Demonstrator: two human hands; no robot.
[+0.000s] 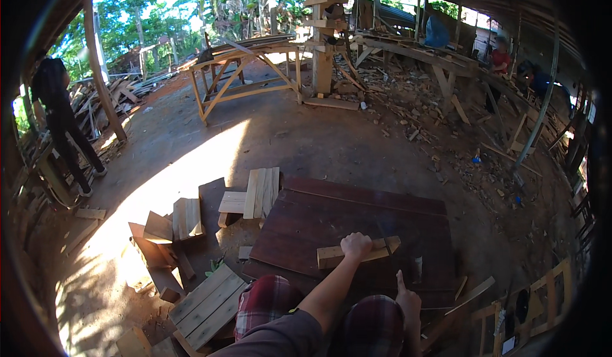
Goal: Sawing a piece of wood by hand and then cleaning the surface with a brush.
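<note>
A short wooden block (329,257) lies across a dark red-brown wooden panel (319,213) in front of my knees. My left hand (356,245) is closed over the block's middle and presses it down on the panel. Near the block's right end, the thin dark blade of a saw (384,237) crosses it. My right hand (409,299) is low at the panel's near edge, in line with that blade. Its index finger points forward while the other fingers are curled; the saw's handle is hidden. A narrow pale object (417,271) rests beside it.
Box-like wooden pieces (187,218) and a slatted board (207,306) lie to my left. A wooden frame (551,299) stands at right. Farther off are a trestle table (245,54), a long workbench (414,50), wood scraps and people, one standing at left (60,108).
</note>
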